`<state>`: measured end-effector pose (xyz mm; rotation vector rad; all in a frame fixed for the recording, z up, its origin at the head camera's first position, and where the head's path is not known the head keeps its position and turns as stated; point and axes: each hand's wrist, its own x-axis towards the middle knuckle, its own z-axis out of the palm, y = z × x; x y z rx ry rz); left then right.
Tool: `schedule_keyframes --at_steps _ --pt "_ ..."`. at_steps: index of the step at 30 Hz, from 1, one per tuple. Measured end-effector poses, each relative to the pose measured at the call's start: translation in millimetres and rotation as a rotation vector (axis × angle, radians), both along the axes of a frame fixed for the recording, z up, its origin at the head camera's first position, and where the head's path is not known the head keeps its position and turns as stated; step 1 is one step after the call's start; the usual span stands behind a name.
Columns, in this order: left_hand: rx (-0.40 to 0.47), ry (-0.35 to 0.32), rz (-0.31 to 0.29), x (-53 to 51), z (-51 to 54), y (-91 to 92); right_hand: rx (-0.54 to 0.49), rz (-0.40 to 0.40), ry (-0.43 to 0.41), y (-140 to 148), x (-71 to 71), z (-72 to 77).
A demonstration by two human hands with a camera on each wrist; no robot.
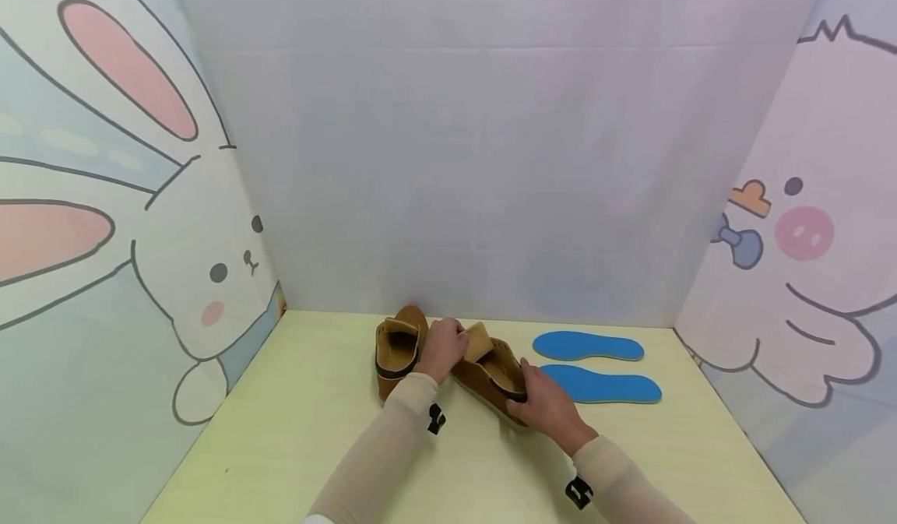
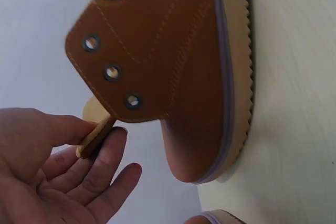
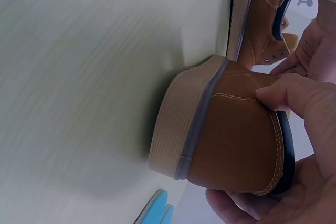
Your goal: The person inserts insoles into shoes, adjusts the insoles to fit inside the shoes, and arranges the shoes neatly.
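Note:
A brown lace-up shoe [image 1: 501,364] without laces stands slanted on the table. My left hand [image 1: 443,349] pinches its tan tongue [image 2: 98,135] between thumb and fingers, as the left wrist view shows. At the heel end, my right hand [image 1: 550,403] grips the shoe around its dark-lined collar, thumb on one side and fingers on the other. The heel [image 3: 236,140] and its ridged pale sole fill the middle of the right wrist view. A second brown shoe [image 1: 399,349] stands just left of my left hand, its tongue raised.
Two blue insoles, a far one [image 1: 587,346] and a near one [image 1: 603,385], lie to the right of the shoes. A pale wall [image 1: 476,181] rises behind the table [image 1: 280,430], and cartoon-printed panels flank both sides.

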<state>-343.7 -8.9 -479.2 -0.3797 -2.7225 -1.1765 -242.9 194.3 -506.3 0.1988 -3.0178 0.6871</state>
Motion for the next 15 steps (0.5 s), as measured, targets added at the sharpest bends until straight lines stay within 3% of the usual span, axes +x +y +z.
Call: schedule_keyframes --at_steps 6,15 --pt "-0.080 -0.015 0.058 -8.3 -7.9 -3.8 0.015 0.000 0.019 1 2.1 1.0" --pt "-0.140 -0.067 0.082 -17.1 -17.4 -4.1 0.025 -0.012 0.012 -1 2.9 2.7"
